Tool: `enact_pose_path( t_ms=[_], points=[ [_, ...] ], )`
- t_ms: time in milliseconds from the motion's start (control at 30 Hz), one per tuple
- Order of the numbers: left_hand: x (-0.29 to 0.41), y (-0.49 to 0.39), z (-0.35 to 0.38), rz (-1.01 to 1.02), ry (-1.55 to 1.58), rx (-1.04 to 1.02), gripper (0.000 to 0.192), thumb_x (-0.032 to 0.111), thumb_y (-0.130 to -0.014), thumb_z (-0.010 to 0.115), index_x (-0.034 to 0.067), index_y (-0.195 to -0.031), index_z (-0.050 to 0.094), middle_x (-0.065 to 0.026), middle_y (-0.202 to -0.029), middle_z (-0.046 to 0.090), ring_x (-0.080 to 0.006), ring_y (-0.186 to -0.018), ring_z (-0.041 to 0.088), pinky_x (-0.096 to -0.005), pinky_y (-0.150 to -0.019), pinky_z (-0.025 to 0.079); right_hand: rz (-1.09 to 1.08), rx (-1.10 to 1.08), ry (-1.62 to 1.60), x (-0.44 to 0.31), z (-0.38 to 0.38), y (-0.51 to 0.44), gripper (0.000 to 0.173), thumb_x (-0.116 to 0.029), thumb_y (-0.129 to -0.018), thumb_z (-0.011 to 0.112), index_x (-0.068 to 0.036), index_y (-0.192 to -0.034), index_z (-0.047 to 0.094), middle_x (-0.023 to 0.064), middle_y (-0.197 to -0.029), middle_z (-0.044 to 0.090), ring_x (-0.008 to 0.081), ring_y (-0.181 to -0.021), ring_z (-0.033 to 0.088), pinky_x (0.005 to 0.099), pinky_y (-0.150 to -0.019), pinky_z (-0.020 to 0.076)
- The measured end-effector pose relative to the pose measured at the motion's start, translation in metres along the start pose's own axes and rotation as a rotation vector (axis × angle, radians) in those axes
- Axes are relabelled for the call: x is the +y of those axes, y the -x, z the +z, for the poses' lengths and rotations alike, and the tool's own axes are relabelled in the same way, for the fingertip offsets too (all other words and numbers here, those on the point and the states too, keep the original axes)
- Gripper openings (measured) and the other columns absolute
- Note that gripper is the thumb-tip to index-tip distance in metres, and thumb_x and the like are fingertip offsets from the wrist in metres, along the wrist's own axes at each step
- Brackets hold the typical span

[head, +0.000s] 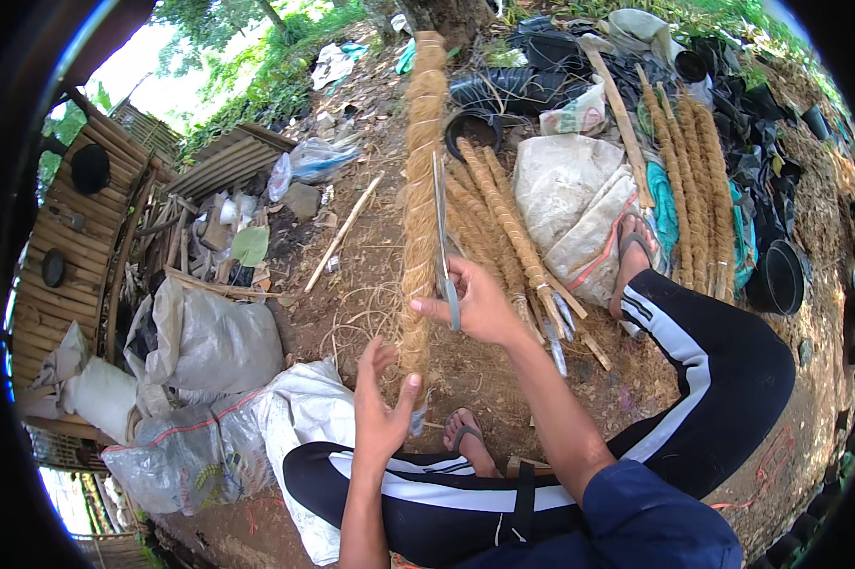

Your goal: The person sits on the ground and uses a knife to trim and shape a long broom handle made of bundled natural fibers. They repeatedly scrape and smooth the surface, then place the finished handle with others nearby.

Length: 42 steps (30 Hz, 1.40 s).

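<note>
A long pole wrapped in brown coir fibre [424, 178], bound round with pale string, stands out in front of me, its lower end showing clear plastic. My right hand [473, 302] grips scissors [441, 235] by a grey handle, the blades lying along the pole's right side and pointing away from me; its thumb reaches to the fibre. At the pole's lower end is my left hand [384, 405], thumb against the fibre and fingers spread on the left side. Just right of the pole, more coir-wrapped poles [505, 220] lie heaped on the ground.
White woven sacks [569, 192] lie beyond the heap, with another row of wrapped poles [701, 192] at right. Black plastic pots [776, 277] are near them. Filled sacks [221, 341] sit at left beside a bamboo bench [64, 263]. A bare stick [342, 231] lies on the soil.
</note>
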<state>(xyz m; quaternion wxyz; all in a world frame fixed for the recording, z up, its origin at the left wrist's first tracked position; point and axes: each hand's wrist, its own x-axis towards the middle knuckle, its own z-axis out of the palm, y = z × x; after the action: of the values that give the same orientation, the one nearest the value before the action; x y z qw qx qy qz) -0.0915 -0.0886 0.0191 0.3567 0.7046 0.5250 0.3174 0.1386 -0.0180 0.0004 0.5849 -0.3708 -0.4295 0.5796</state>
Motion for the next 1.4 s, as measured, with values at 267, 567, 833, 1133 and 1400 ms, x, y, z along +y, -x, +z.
enact_pose_path(
  t_ms=[267,567,833,1133,1400],
  points=[
    [0.001,0.005,-0.006,-0.208,0.048,-0.024,0.067,0.010,-0.108,0.072,-0.003,-0.163,0.037,-0.0231,-0.138,0.065,-0.0279,-0.131,0.066,-0.0419,-0.109,0.055,0.112,-0.201,0.076,0.013,0.045,0.011,0.044,-0.027,-0.087,0.098,-0.007,-0.109,0.066,-0.0056,-0.085,0.059,0.0048,-0.076,0.052,0.0241,-0.068,0.0432],
    [0.008,0.007,-0.023,-0.249,0.563,0.033,0.046,0.000,-0.108,0.066,-0.004,-0.150,0.047,-0.0143,-0.129,0.071,-0.0223,-0.111,0.076,-0.0338,-0.097,0.061,-0.251,0.083,0.704,0.022,0.035,0.006,0.052,-0.041,-0.088,0.092,-0.001,-0.113,0.070,0.0137,-0.101,0.073,0.0253,-0.089,0.073,0.0414,-0.076,0.0574],
    [0.013,0.005,-0.031,-0.230,0.770,0.022,0.051,0.010,-0.109,0.068,0.000,-0.154,0.046,-0.0134,-0.125,0.073,-0.0246,-0.106,0.076,-0.0401,-0.099,0.061,-0.385,0.101,0.782,0.044,0.036,0.007,0.052,-0.038,-0.084,0.093,0.000,-0.112,0.070,0.0179,-0.105,0.071,0.0406,-0.092,0.073,0.0471,-0.078,0.0590],
    [0.015,0.005,-0.022,-0.220,0.787,-0.056,0.054,0.009,-0.109,0.068,0.000,-0.157,0.044,-0.0131,-0.126,0.072,-0.0247,-0.107,0.076,-0.0400,-0.099,0.060,-0.184,0.000,0.709,0.048,0.048,0.011,0.035,-0.023,-0.079,0.090,-0.001,-0.101,0.074,0.0169,-0.091,0.075,0.0367,-0.085,0.076,0.0466,-0.074,0.0594],
    [0.013,0.002,-0.026,-0.193,0.861,-0.031,0.051,0.005,-0.109,0.066,0.000,-0.155,0.045,-0.0145,-0.126,0.071,-0.0274,-0.111,0.075,-0.0447,-0.105,0.057,-0.079,0.002,0.656,0.038,0.054,0.010,0.036,-0.027,-0.078,0.090,-0.001,-0.097,0.072,0.0192,-0.091,0.075,0.0358,-0.084,0.076,0.0454,-0.075,0.0589]
  ],
)
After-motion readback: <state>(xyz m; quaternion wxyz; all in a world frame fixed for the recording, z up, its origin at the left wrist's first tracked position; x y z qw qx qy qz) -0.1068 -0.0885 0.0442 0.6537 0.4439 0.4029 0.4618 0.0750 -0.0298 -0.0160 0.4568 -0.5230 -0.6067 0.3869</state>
